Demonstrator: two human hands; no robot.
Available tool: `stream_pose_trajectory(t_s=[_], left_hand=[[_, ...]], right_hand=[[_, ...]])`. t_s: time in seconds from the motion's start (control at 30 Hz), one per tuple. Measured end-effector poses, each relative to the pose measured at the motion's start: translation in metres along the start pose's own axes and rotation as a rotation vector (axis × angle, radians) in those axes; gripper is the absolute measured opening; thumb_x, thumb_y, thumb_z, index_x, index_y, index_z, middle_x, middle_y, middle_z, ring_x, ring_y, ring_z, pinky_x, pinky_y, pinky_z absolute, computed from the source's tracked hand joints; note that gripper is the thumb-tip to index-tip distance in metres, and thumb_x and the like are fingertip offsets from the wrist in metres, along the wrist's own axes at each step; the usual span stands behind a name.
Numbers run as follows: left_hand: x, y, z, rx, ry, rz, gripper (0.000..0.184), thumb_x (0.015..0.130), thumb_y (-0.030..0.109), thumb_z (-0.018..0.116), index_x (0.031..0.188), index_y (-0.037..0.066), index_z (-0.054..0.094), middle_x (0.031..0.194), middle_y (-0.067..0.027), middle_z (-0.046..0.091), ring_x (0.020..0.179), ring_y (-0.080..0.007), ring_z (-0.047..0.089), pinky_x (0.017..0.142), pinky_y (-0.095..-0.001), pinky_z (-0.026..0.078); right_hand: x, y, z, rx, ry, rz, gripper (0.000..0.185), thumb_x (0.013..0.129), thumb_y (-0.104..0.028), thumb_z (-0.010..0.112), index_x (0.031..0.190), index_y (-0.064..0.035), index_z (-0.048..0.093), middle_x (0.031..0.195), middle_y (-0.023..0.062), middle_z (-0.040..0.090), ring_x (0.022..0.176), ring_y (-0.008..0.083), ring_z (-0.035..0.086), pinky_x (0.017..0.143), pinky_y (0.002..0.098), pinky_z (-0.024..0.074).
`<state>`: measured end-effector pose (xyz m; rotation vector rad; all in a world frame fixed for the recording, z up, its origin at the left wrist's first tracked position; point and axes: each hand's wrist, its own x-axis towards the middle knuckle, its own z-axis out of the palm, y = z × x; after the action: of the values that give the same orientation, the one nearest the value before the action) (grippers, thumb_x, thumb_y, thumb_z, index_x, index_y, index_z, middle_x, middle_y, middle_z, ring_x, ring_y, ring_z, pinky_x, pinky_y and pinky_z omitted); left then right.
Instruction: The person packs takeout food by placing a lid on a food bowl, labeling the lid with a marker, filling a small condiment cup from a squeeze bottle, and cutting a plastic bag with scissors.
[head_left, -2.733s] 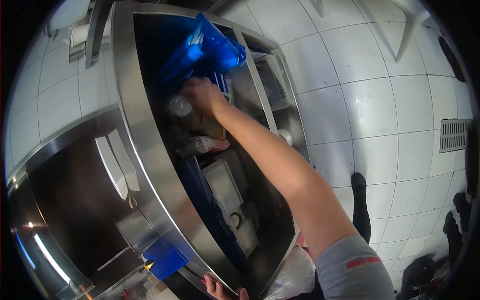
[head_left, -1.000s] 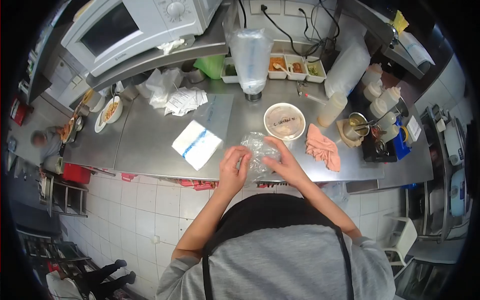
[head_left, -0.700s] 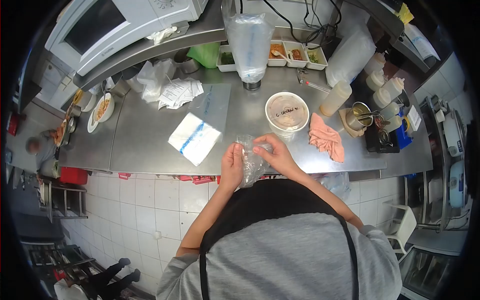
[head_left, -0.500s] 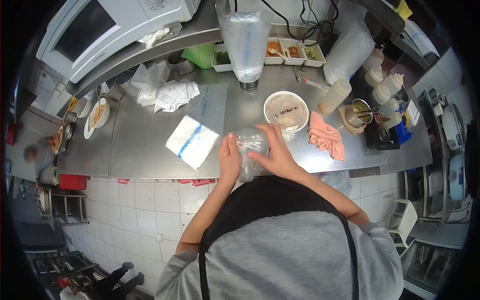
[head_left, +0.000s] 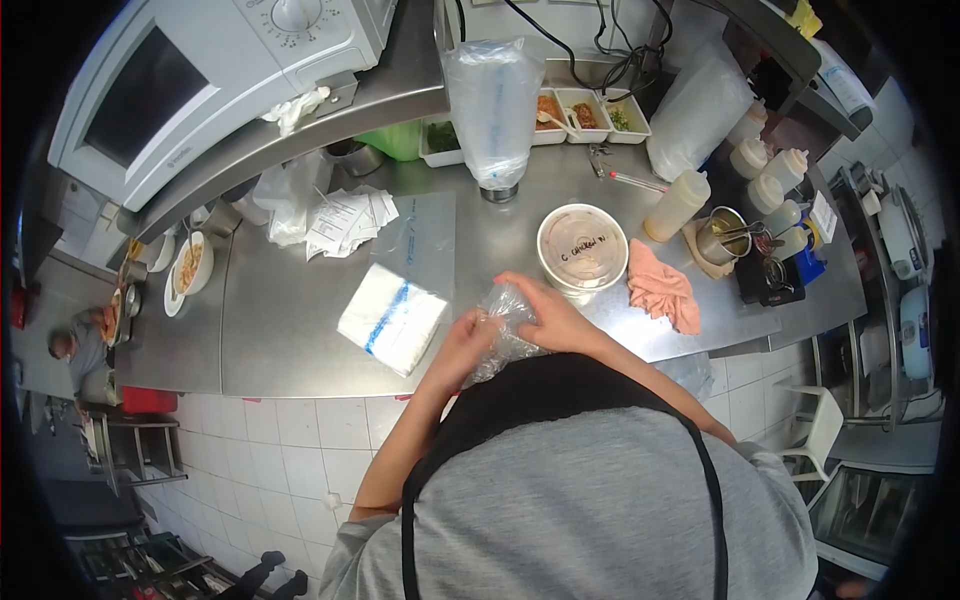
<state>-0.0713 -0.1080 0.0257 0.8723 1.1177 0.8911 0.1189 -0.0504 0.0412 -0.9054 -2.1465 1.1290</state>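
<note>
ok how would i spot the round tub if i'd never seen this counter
On the steel counter, look just beyond the right hand. The round white tub stands left of the pink cloth. Unlike the open rectangular trays behind, its lid bears black handwriting.

1. A shiny steel counter (head_left: 285,340) extends left, right and beyond the fingers (head_left: 517,284).
2. Left of the fingers: folded white plastic (head_left: 392,318) with a blue stripe; farther off, loose paper slips (head_left: 345,222).
3. Just beyond the right-hand fingers: a round lidded tub (head_left: 583,250) marked in black handwriting.
4. Right of the fingers: a crumpled pink cloth (head_left: 662,288), then a black tray (head_left: 772,284).
5. Well beyond the fingers: white food containers (head_left: 588,133).
</note>
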Motion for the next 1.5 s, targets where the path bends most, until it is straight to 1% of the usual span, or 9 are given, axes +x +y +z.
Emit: stream_pose_trajectory(t_s=[0.1,0.2,0.33,0.5,0.63,0.93,1.07,1.2,1.5], left_hand=[[-0.003,0.016,0.009,0.526,0.213,0.398,0.023,0.082,0.007,0.061,0.104,0.004,0.054,0.082,-0.0053,0.058,0.071,-0.0221,0.056,0.070,-0.0320,0.047],[0.004,0.034,0.020,0.948,0.404,0.668,0.040,0.073,0.001,0.061,0.112,0.003,0.054,0.088,-0.0140,0.061,0.076,-0.0323,0.062,0.069,-0.0398,0.049],[0.022,0.059,0.010,1.065,0.317,0.855,0.044,0.071,-0.005,0.057,0.113,0.003,0.060,0.098,-0.0157,0.063,0.084,-0.0319,0.063,0.072,-0.0310,0.050],[0.025,0.061,0.000,0.879,0.085,0.740,0.026,0.071,-0.011,0.050,0.087,0.000,0.068,0.089,-0.0152,0.067,0.074,-0.0267,0.066,0.063,-0.0296,0.051],[0.028,0.044,-0.053,0.579,-0.007,0.255,0.023,0.067,-0.014,0.044,0.059,-0.001,0.062,0.063,-0.0092,0.065,0.066,-0.0107,0.062,0.060,-0.0239,0.047],[0.011,0.015,-0.086,0.610,0.113,0.353,0.022,0.073,-0.015,0.043,0.072,-0.001,0.060,0.069,-0.0044,0.061,0.066,-0.0111,0.055,0.063,-0.0231,0.044],[-0.004,0.029,-0.081,0.808,-0.146,0.219,0.017,0.071,-0.010,0.050,0.079,0.000,0.061,0.084,-0.0077,0.061,0.085,-0.0176,0.059,0.082,-0.0269,0.044],[0.018,0.071,-0.074,0.676,0.213,0.734,0.030,0.073,-0.002,0.061,0.102,0.002,0.061,0.107,-0.0121,0.057,0.102,-0.0247,0.057,0.090,-0.0326,0.043],[0.052,0.043,-0.003,0.633,-0.051,0.324,0.085,0.074,0.031,0.077,0.137,-0.002,0.030,0.125,-0.0245,0.048,0.118,-0.0299,0.049,0.098,-0.0358,0.040]], right_hand=[[0.001,0.016,-0.001,-0.081,0.025,0.041,0.075,0.069,-0.002,0.058,0.137,-0.0185,0.032,0.116,0.0231,0.051,0.106,0.0391,0.054,0.089,0.0436,0.0446],[0.008,-0.019,-0.006,-0.279,-0.105,0.195,0.086,0.068,-0.003,0.059,0.143,-0.0152,0.020,0.111,0.0253,0.051,0.098,0.0416,0.056,0.084,0.0456,0.0469],[0.009,-0.015,0.002,-0.325,-0.071,0.201,0.093,0.068,-0.009,0.062,0.145,-0.0055,0.009,0.118,0.0269,0.049,0.100,0.0417,0.057,0.082,0.0447,0.0481],[0.002,0.011,0.010,-0.266,-0.080,0.171,0.091,0.069,-0.017,0.062,0.143,-0.0029,0.010,0.129,0.0277,0.044,0.106,0.0400,0.055,0.086,0.0427,0.0468],[-0.004,0.021,-0.005,-0.120,-0.113,0.174,0.083,0.070,-0.009,0.061,0.141,0.0004,0.018,0.129,0.0288,0.043,0.118,0.0377,0.047,0.098,0.0389,0.0389],[-0.008,0.044,-0.009,0.401,0.140,0.393,0.070,0.083,-0.017,0.065,0.139,0.0016,0.027,0.127,0.0140,0.049,0.114,0.0186,0.048,0.097,0.0320,0.0383],[-0.008,0.058,-0.003,0.491,0.117,0.459,0.067,0.086,-0.018,0.066,0.138,0.0030,0.030,0.125,0.0125,0.052,0.111,0.0159,0.050,0.095,0.0296,0.0397],[-0.008,0.055,0.004,0.485,0.129,0.315,0.067,0.084,-0.009,0.067,0.139,0.0028,0.031,0.124,0.0115,0.052,0.111,0.0152,0.050,0.094,0.0284,0.0408],[-0.020,0.030,-0.012,0.932,-0.005,0.340,0.070,0.076,0.006,0.069,0.137,0.0016,0.035,0.130,0.0116,0.051,0.118,0.0167,0.050,0.095,0.0283,0.0430]])
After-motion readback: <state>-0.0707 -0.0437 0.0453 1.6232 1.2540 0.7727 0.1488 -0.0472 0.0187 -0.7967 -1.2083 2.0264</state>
